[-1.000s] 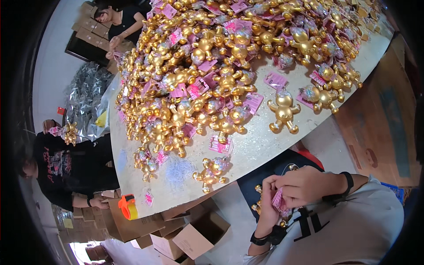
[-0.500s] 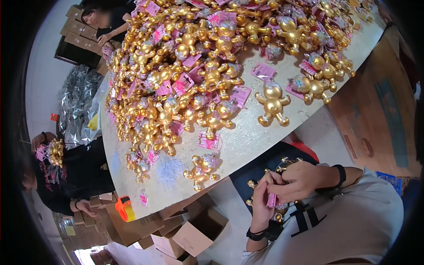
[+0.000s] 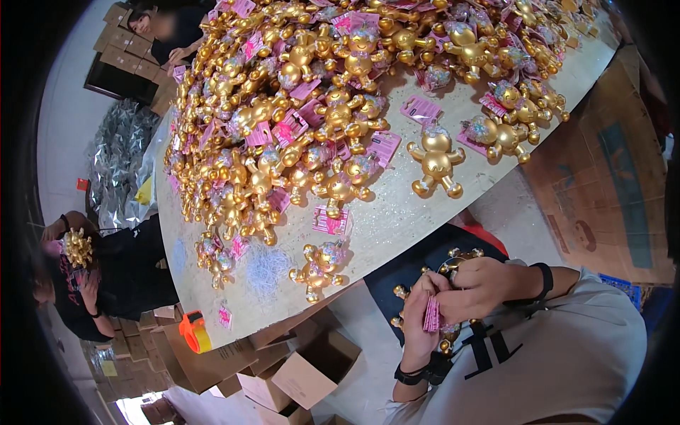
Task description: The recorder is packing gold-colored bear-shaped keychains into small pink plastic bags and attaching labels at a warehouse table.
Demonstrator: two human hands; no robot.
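Observation:
Over my lap, my left hand [image 3: 418, 333] is closed on a small stack of pink cards [image 3: 431, 314], whose edges face up. My right hand [image 3: 485, 287] is bent against it, fingertips closed at the top of the cards; what it pinches is hidden. Around both hands lie several shiny gold figurine ornaments [image 3: 400, 292], partly covered by my fingers. On the table edge closest to me, a gold figurine with a glittery head [image 3: 436, 163] lies with its pink card attached.
A big heap of gold figurines [image 3: 283, 113] covers much of the pale table [image 3: 382, 248]. An orange and yellow tape roll [image 3: 195, 331] sits at its corner. Open cartons [image 3: 319, 368] stand below; a large carton [image 3: 602, 177] is at right. Two co-workers are at left, one holding figurines [image 3: 76, 248].
My hands stay together with the cards, shifting only slightly. The lower-left co-worker's hand has moved up from the boxes to the torso. My view has shifted a little.

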